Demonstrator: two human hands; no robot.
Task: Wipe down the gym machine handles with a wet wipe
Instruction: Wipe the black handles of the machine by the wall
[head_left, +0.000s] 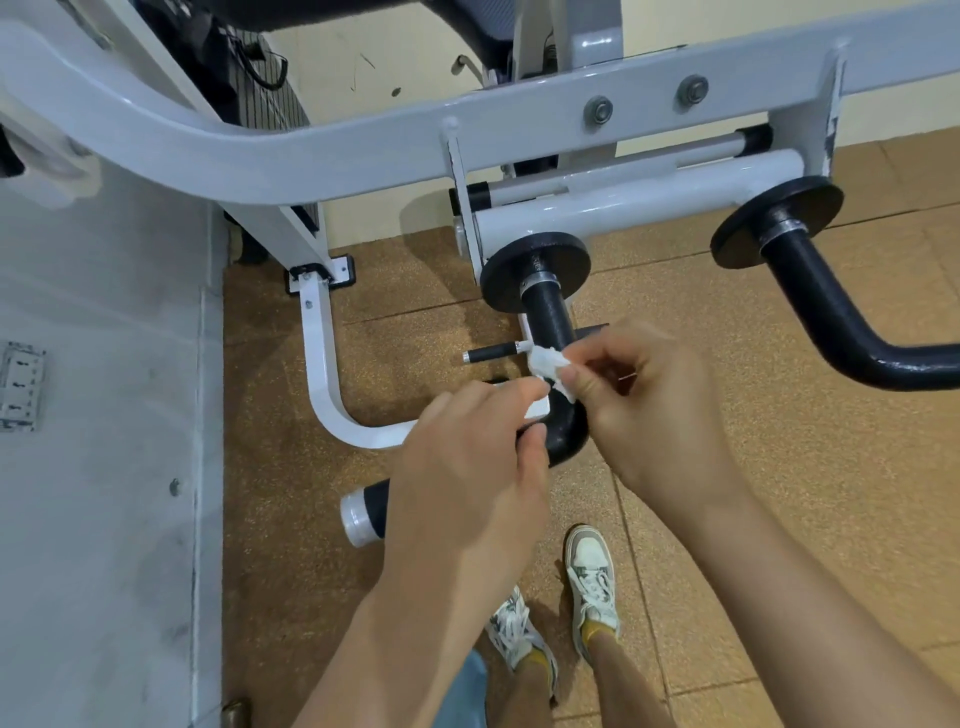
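Pinching crumpled, seemingly damp wipe (551, 370), right hand (655, 410).

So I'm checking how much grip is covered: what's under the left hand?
The left hand lies over the black handle; its bend and silver end cap show at either side. The stretch beneath the hand is hidden.
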